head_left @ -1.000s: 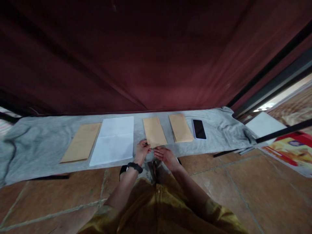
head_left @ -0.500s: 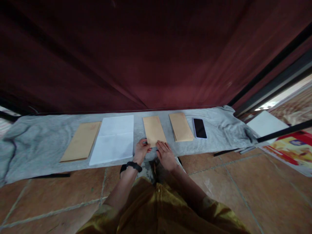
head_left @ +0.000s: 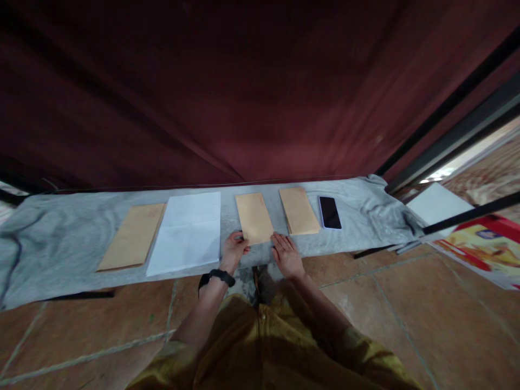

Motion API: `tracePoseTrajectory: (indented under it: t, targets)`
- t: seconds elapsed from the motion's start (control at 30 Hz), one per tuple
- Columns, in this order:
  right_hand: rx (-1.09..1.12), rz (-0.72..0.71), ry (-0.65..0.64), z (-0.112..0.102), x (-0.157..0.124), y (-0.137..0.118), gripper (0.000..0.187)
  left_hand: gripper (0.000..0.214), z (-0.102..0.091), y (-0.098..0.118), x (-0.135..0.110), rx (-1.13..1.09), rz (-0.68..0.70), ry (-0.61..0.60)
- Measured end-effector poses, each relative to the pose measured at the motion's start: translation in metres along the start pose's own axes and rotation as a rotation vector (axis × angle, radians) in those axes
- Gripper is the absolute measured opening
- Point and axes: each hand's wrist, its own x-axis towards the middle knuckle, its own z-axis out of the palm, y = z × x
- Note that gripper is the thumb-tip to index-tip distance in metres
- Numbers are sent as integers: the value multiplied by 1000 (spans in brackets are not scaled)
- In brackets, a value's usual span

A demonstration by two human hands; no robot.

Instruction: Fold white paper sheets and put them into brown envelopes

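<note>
A brown paper envelope (head_left: 254, 216) lies flat in the middle of the grey cloth, straight in front of me. At its near left corner my left hand (head_left: 234, 252), with a black band on the wrist, pinches the edge between thumb and fingers. My right hand (head_left: 287, 254) lies palm down with its fingers stretched out, the tips at the envelope's near right corner. To the right rests a small pile of brown envelopes (head_left: 299, 211). Left of my hands is a stack of white paper (head_left: 187, 233) with a crease across it, and beyond it more brown envelopes (head_left: 132, 236).
A phone (head_left: 330, 212) lies face up right of the envelope pile. The grey cloth (head_left: 357, 216) covers a long narrow surface against a dark red curtain (head_left: 260, 108). A white board (head_left: 439, 203) and a red and yellow box (head_left: 483, 246) stand low at the right.
My right hand has slid right along the envelope's near edge to its corner. My left hand stays at the left corner. The whole view has shifted slightly.
</note>
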Motion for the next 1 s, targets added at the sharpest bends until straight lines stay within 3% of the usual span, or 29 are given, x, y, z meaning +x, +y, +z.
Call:
tracePoseTrajectory:
  t: [0.1,0.23,0.37,0.5,0.57,0.63,0.8,0.87,1.0]
  targets:
    - [195,89,58,-1,1,1,46,36,-4,2,-4,-68,-14,-45]
    - [536,392,206,-2,9,-3,52,40,-5,5,-10,-153,-36,-113]
    - [881,521,118,1,23,-21,50,42,8,3,-17,-203,-37,-152]
    - [1006,622,127,9,38,-41,46,44,24,-2,-26,-206,-20,-190]
    - [918,622,163,9,43,-46,47,43,27,-3,-30,-191,-9,-182]
    - [692,555,188,3,45,-46,48,41,26,-1,-32,-175,8,-144]
    - [157,170,149,-18,48,-41,37,47,23,21,-37,-135,119,-86]
    - [30,53,93,-21,49,-40,44,54,22,32,-38,-168,81,-123]
    - [-107,-48,32,-14,45,-36,54,58,18,40,-40,-283,-87,-165]
